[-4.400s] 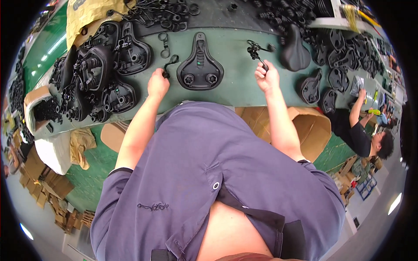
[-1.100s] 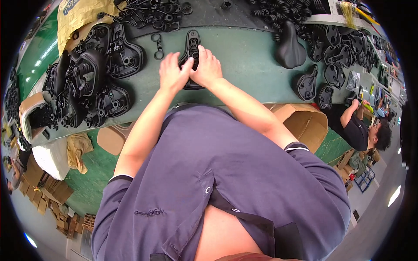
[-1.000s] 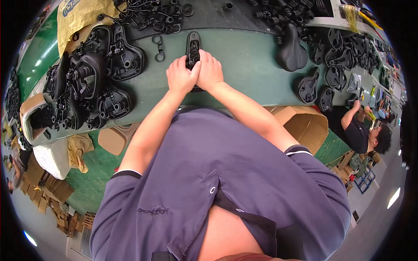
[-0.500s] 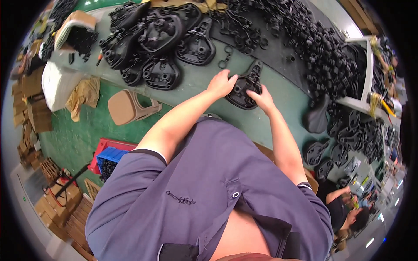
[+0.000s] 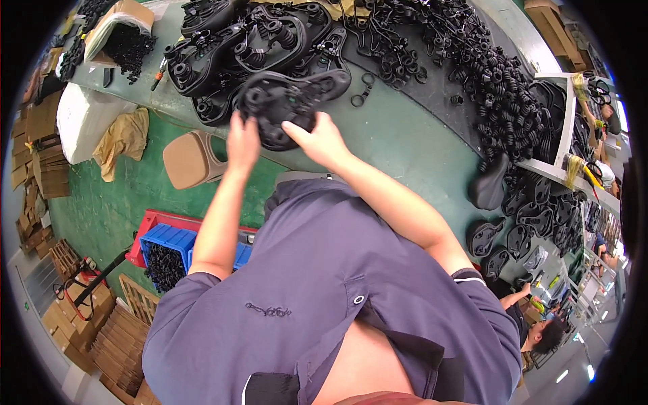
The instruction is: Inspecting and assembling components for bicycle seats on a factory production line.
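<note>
A black bicycle saddle (image 5: 297,91), underside up and slightly blurred, is between my two hands at the near edge of the saddle pile. My right hand (image 5: 322,140) grips its near side, the thumb pressed on the underside. At the saddle's left end, my left hand (image 5: 243,143) has its fingers closed against the rim; part of them is hidden. Directly behind lie several more upturned black saddles (image 5: 209,64), stacked over one another. A loose black clamp piece with two rings (image 5: 363,90) rests on the green tabletop (image 5: 398,135) to the right.
Black metal parts (image 5: 499,101) heap along the far right of the table. One saddle (image 5: 490,182) stands at its right edge. An orange-handled tool (image 5: 158,75) and a box of small black parts (image 5: 128,44) are at left. A beige stool (image 5: 189,160) stands on the floor.
Both hands have carried the saddle leftward from the bare tabletop to the pile, and it has turned so its nose points right. The two-ringed clamp piece stayed on the table.
</note>
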A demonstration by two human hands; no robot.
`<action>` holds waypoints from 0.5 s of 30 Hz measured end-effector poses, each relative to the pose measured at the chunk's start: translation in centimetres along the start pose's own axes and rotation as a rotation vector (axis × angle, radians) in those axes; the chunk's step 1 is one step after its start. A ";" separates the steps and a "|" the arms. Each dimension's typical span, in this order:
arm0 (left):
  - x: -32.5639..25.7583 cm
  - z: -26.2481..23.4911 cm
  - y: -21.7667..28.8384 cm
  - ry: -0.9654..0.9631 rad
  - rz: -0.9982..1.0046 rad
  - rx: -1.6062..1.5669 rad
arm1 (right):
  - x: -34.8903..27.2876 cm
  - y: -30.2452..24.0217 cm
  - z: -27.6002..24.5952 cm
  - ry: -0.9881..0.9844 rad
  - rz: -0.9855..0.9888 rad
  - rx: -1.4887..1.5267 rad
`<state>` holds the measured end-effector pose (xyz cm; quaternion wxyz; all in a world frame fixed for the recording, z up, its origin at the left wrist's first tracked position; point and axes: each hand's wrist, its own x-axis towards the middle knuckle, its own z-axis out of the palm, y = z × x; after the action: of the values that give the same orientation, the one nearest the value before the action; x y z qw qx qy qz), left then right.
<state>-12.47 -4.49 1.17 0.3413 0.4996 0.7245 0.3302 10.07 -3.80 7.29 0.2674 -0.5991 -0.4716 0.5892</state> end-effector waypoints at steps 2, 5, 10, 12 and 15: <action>3.7 -3.6 -2.7 0.063 0.016 -0.002 | 1.5 0.6 2.8 -0.048 -0.032 -0.039; 7.3 -6.6 -4.3 0.073 0.029 0.023 | 2.3 0.2 4.3 -0.082 -0.021 -0.152; 6.2 -4.6 -5.9 0.206 -0.042 0.119 | 2.6 3.0 1.9 -0.189 0.064 -0.157; 4.7 -3.4 -5.6 0.217 -0.124 0.070 | 2.2 4.9 -0.4 -0.165 0.130 -0.135; 4.7 -3.9 -4.2 0.206 -0.152 0.052 | 0.7 8.3 -4.1 -0.036 0.297 -0.060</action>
<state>-19.02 -1.74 -0.95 0.2760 0.4153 0.7998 0.3342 15.96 -5.64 0.38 0.1511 -0.6593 -0.3999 0.6186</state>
